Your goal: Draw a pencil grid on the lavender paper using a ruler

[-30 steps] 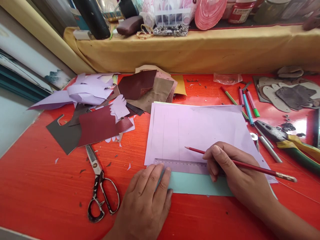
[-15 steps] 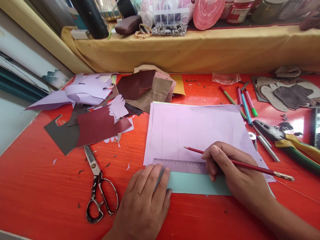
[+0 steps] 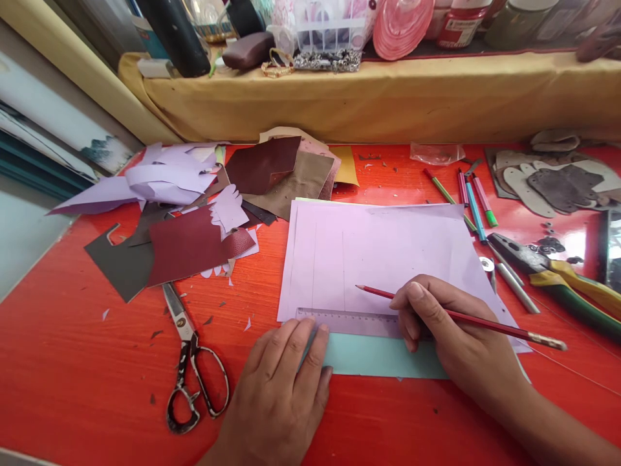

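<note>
My right hand [image 3: 441,317] pinches a red pencil [image 3: 478,321], its tip hovering above a lilac paper sheet [image 3: 392,249] and pointing left. Two thin upright pencil lines show on the sheet's left half. Along the lower edge lies a clear ruler [image 3: 363,322], its right end hidden behind the right hand. My left hand [image 3: 286,382] rests flat, fingers stretched out, over the ruler's left end and the paper's lower left corner. Beneath the ruler, a teal sheet [image 3: 383,356] shows as a strip on the red table.
Scissors [image 3: 187,349] lie left of my left hand. Leather scraps [image 3: 184,249] and lilac paper offcuts [image 3: 169,175] are heaped at the back left. Felt-tip pens [image 3: 476,210], pliers [image 3: 548,262] and cut grey pieces [image 3: 565,184] lie to the right. A cloth-covered ledge [image 3: 339,97] runs behind.
Hardly anything differs. The view has shifted very slightly; both hands, the pencil and the ruler keep their places on the paper.
</note>
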`<state>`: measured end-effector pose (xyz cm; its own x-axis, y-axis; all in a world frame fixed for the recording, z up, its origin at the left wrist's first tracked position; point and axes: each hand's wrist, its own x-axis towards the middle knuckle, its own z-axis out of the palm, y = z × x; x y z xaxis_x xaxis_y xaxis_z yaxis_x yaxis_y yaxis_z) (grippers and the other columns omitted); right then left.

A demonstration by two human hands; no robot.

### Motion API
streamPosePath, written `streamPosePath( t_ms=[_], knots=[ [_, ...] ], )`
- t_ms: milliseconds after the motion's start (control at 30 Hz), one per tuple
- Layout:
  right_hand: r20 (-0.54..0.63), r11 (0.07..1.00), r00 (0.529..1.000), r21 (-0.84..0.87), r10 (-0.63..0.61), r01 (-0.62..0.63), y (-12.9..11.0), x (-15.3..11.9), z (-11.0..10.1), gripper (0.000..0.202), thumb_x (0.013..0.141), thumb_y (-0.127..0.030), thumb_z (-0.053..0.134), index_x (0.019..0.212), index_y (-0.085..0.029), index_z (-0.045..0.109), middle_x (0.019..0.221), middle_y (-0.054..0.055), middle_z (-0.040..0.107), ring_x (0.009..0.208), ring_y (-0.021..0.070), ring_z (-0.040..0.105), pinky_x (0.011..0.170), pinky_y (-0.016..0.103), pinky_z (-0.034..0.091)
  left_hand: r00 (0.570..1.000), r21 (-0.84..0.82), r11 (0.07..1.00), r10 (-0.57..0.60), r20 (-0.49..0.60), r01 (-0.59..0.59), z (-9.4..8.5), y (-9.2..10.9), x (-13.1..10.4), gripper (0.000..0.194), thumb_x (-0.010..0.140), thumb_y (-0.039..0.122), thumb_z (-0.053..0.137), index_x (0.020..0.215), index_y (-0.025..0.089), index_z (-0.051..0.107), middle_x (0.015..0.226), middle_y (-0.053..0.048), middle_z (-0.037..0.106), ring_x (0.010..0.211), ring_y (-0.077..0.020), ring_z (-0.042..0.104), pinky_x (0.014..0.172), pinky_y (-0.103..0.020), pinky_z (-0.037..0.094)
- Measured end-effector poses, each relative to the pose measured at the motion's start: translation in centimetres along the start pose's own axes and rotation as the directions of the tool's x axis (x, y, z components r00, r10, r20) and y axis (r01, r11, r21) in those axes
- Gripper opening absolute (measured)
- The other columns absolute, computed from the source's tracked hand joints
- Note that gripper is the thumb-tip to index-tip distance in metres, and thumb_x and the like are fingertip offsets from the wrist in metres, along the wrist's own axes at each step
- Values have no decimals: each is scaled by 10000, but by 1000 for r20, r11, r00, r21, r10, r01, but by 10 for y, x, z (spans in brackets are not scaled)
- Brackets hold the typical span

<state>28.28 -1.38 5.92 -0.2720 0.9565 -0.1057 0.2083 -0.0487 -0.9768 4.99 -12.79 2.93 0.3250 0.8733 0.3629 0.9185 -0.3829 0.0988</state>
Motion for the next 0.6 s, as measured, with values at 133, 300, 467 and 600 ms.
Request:
streamPosePath(
  t_ms=[133, 300, 467, 600],
  knots=[
    [-1, 1000, 1000, 0, 2, -2, -1, 0, 0, 477, 1096, -597, 639, 804, -232, 735, 569, -16, 623, 490, 142, 590, 511, 267, 464, 1000, -7, 1000, -2, -4, 2, 1, 0, -1, 352, 1130, 208, 553, 1425, 69, 687, 1335, -152, 764, 1262, -320, 652, 1115, -469, 455],
    [1, 1000, 1000, 13, 2, -2, -1, -1, 0, 482, 1096, -603, 635, 810, -229, 738, 567, -14, 619, 489, 144, 591, 505, 268, 465, 1000, -7, 1000, 5, 3, -5, 0, 0, 2, 368, 1132, 204, 539, 1440, 64, 681, 1329, -150, 767, 1254, -317, 664, 1105, -467, 470],
    [-4, 1000, 1000, 1, 2, -2, -1, -1, -1, 490, 1091, -615, 635, 802, -230, 728, 564, -13, 617, 488, 147, 584, 509, 274, 464, 1000, 3, 1000, 15, 13, -15, -1, -1, 3, 367, 1123, 210, 553, 1435, 66, 683, 1324, -155, 767, 1243, -319, 672, 1101, -471, 483],
    [-6, 1000, 1000, -9, 6, -6, -2, -1, -1, 498, 1089, -622, 632, 793, -231, 718, 564, -12, 618, 492, 151, 580, 518, 280, 470, 1000, 17, 1000, 13, 2, -13, -1, 0, 3, 365, 1125, 211, 540, 1433, 77, 683, 1309, -153, 770, 1230, -314, 684, 1090, -469, 497]
  ],
)
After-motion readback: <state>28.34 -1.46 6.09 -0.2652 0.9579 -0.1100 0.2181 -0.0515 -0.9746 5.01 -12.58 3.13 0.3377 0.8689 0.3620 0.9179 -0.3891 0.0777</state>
